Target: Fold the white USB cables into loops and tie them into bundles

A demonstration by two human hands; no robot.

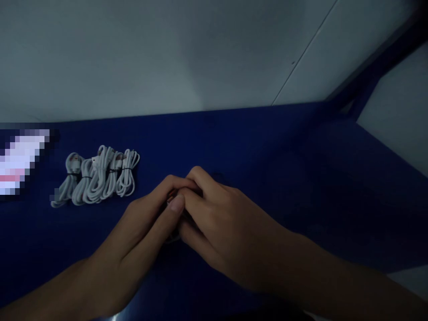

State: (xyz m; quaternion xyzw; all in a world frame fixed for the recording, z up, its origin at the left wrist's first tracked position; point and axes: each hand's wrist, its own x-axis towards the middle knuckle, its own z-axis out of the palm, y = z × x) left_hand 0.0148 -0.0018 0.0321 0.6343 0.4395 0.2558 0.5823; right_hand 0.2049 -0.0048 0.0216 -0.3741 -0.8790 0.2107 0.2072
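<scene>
My left hand and my right hand are closed together over the middle of the table, fingers touching. Between them is a white cable, mostly hidden. A loop of it shows below the fingers, and a small orange bit, perhaps its connector, peeks out beside my left thumb. To the left of my hands lies a row of several bundled white cables, each coiled and bound with a thin dark tie.
The blue table runs back to a pale wall. At the far left a bright, pixelated screen-like shape lies near the cables. A dark blue frame bar slants up at the right.
</scene>
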